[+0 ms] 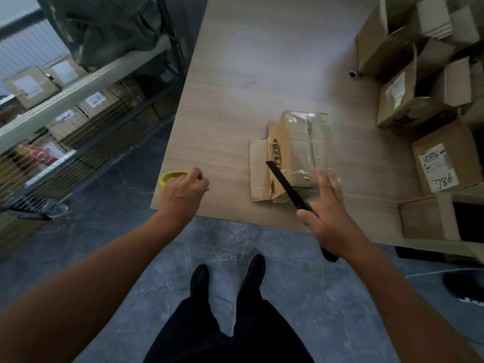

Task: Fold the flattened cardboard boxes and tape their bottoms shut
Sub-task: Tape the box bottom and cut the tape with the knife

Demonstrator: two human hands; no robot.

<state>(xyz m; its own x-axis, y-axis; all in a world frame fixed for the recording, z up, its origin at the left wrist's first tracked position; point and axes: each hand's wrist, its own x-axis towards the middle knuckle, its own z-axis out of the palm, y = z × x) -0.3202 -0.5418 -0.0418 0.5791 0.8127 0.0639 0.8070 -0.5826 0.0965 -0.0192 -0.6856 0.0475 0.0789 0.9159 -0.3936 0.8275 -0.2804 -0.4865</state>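
My bare forearms reach in from the bottom corners, and between them are my black trousers and black shoes on the grey tiled floor.

My left hand hangs over the near left corner of the tabletop, fingers curled into a loose fist. The yellow tape roll shows just behind it at that corner. I cannot tell whether my fingers actually grip the roll or only cover it.

My right hand is above the near edge. Its thumb clamps a knife against the palm while the four fingers are straight and spread, their tips over the near right corner of the cardboard box. The long black blade points away from me and to the left, across the box's near flaps; the dark handle sticks out below my wrist, past the table edge.

The box lies close to the near edge, right of the middle. Clear tape shines across its upper face, and its brown flaps splay flat on the left side.

More cardboard boxes crowd the right edge of the tabletop, some open, the nearest bearing a white label. A small round dark object sits beside them. On the floor to the left stands a wire shelf cart loaded with labelled cartons.
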